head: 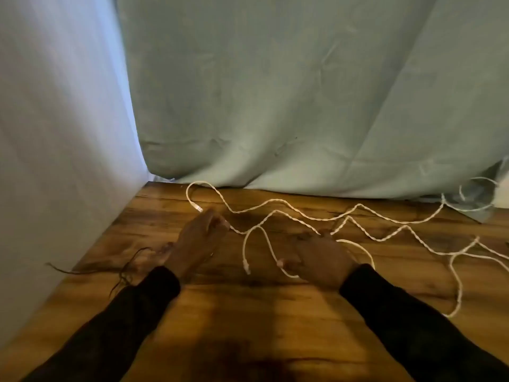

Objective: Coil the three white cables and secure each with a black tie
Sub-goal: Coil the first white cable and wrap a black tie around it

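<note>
Black sleeves (413,326) closest to the camera, both reaching out over the wooden table (220,312). Then the hands, so taking the right hand (321,260) as the reference point. Palm down, fingers curled, thumb and finger pinching a strand of white cable (278,261); looks like a loop running under the palm and out the other side too. Just left of that hand, a loose cable end with a connector (247,268) lying flat on the wood. Further left, the left hand (197,238), fingers bent and closed on another white strand near its fingertips. Pretty blurry, so exact grip hard to call. Left of that and nearer the table edge, thin black ties (124,268) sprawled loose, partly under the left wrist. Beyond the right hand, the white cables (303,213) zigzagging across the table, uncoiled, twisted in places, trailing off far right. Up and left from it, another connector end (199,209) just past the left fingertips. Farthest back, greenish cloth (303,92) hanging to the table, paler cloth (55,133) off left.
</note>
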